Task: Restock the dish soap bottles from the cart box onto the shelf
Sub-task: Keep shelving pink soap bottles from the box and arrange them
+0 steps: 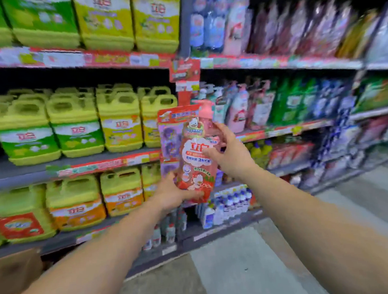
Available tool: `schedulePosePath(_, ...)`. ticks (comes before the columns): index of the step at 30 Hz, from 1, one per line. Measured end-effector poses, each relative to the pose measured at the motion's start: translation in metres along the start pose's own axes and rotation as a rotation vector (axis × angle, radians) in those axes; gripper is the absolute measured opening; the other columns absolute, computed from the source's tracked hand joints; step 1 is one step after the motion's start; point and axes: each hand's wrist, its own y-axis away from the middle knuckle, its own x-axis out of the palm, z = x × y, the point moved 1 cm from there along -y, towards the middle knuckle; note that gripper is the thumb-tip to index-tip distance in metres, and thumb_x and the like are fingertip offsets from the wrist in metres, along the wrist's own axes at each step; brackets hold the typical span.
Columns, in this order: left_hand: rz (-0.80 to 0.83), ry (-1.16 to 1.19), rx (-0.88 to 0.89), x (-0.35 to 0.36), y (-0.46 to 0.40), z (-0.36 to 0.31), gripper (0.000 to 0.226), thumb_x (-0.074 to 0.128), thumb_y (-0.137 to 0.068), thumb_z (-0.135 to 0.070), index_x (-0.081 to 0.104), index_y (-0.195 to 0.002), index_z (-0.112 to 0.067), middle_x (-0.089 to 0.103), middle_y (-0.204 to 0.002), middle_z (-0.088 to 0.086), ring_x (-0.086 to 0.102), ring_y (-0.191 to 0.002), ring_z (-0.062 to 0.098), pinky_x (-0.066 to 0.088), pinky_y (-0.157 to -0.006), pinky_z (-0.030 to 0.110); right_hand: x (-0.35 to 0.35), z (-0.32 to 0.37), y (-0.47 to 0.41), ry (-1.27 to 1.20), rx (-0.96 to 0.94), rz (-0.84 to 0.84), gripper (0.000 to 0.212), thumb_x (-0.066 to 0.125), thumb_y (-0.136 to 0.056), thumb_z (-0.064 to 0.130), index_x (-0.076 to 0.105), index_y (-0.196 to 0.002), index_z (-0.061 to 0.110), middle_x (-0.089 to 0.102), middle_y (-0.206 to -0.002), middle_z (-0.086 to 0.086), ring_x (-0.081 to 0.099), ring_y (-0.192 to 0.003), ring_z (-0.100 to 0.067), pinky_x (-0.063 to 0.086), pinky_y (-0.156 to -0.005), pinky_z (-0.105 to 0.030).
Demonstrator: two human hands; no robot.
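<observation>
I hold the pink bottle (194, 156) upright in the air before the shelf (112, 162). My left hand (175, 194) cups its base, fingers curled under it. My right hand (228, 155) grips its right side, thumb across the label, fingers behind.

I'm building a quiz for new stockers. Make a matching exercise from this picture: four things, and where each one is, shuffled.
Things:
1. left hand
2. right hand
3. pink pump bottle
4. cardboard box

Places:
A. bottom-left corner of the view
B. held up in front of the shelves
C. gripping the bottle's base
D. gripping the bottle's upper side

Pairs: 1-C, 2-D, 3-B, 4-A
</observation>
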Motion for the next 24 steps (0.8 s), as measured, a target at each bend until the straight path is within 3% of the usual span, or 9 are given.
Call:
schedulePosePath(3,0.087,0.012,0.048,0.049,-0.040,-0.037,0.062,0.091,-0.061,-0.008,0.056,-0.111,-0.018,0.070,-0.093,-0.006,0.064,-0.075,0.001,0.049,-0.060,0.006,-0.063,-0.023,-0.009,-0.008,0.010,-0.163,0.078,0.073,-0.084,0.029,0.030,-0.150,0.029,0.060,-0.122,0.009,0.060,-0.101,-0.015,0.050,-0.093,-0.035)
schedulePosePath(6,0.130,0.000,0.130,0.088,-0.079,-0.066,0.084,0.098,-0.045,-0.028,0.054,-0.116,-0.020,0.072,-0.108,0.000,0.070,-0.092,0.012,0.056,-0.080,0.027,-0.116,-0.037,-0.024,0.027,0.012,-0.256,0.079,0.073,-0.085,0.032,0.028,-0.150,0.032,0.056,-0.127,0.007,0.054,-0.108,-0.011,0.048,-0.094,-0.032)
schedulePosePath(11,0.170,0.028,0.210,0.139,-0.149,-0.122,0.082,0.095,-0.055,-0.019,0.052,-0.124,-0.015,0.072,-0.105,-0.004,0.069,-0.083,0.005,0.052,-0.061,0.016,-0.183,-0.062,-0.080,-0.008,-0.023,-0.364,0.077,0.075,-0.083,0.034,0.032,-0.146,0.038,0.052,-0.135,0.008,0.053,-0.121,-0.011,0.053,-0.093,-0.047)
schedulePosePath(14,0.183,0.006,0.308,0.160,-0.207,-0.167,0.075,0.095,-0.056,-0.024,0.054,-0.118,-0.015,0.072,-0.100,-0.004,0.068,-0.074,0.004,0.048,-0.054,0.016,-0.224,-0.072,-0.131,0.002,-0.054,-0.405,0.075,0.075,-0.083,0.036,0.032,-0.145,0.040,0.052,-0.136,0.009,0.054,-0.122,-0.011,0.055,-0.091,-0.045)
schedulePosePath(17,0.226,-0.002,0.371,0.178,-0.263,-0.222,0.052,0.090,-0.065,-0.014,0.057,-0.105,-0.016,0.070,-0.086,-0.004,0.065,-0.055,0.003,0.046,-0.043,0.018,-0.269,-0.072,-0.186,-0.013,-0.092,-0.440,0.073,0.073,-0.086,0.030,0.032,-0.146,0.037,0.053,-0.130,0.006,0.056,-0.118,-0.014,0.057,-0.088,-0.042)
schedulePosePath(19,0.233,-0.033,0.417,0.191,-0.301,-0.255,0.047,0.092,-0.063,-0.017,0.058,-0.095,-0.022,0.072,-0.088,-0.003,0.070,-0.070,0.016,0.053,-0.053,0.025,-0.299,-0.072,-0.223,0.000,-0.112,-0.432,0.074,0.074,-0.085,0.027,0.032,-0.144,0.039,0.055,-0.129,0.008,0.060,-0.115,-0.015,0.058,-0.086,-0.043)
schedulePosePath(21,0.244,-0.033,0.446,0.201,-0.336,-0.282,0.061,0.095,-0.047,-0.032,0.059,-0.096,-0.023,0.074,-0.096,0.002,0.072,-0.087,0.027,0.061,-0.073,0.043,-0.326,-0.075,-0.257,0.003,-0.128,-0.410,0.082,0.078,-0.081,0.024,0.030,-0.145,0.039,0.058,-0.117,0.016,0.065,-0.103,-0.010,0.059,-0.082,-0.040)
schedulePosePath(22,0.238,-0.027,0.459,0.206,-0.353,-0.292,0.073,0.094,-0.038,-0.040,0.059,-0.101,-0.023,0.075,-0.098,0.001,0.073,-0.089,0.028,0.060,-0.075,0.051,-0.337,-0.078,-0.272,0.022,-0.132,-0.402,0.088,0.081,-0.078,0.022,0.028,-0.146,0.037,0.056,-0.110,0.022,0.064,-0.098,-0.003,0.059,-0.080,-0.033)
schedulePosePath(24,0.192,-0.042,0.479,0.214,-0.382,-0.310,0.092,0.093,-0.032,-0.047,0.057,-0.113,-0.021,0.074,-0.099,-0.001,0.073,-0.086,0.023,0.061,-0.071,0.046,-0.354,-0.084,-0.298,0.050,-0.148,-0.400,0.095,0.084,-0.074,0.019,0.025,-0.148,0.033,0.053,-0.106,0.025,0.058,-0.090,0.009,0.055,-0.068,-0.017)
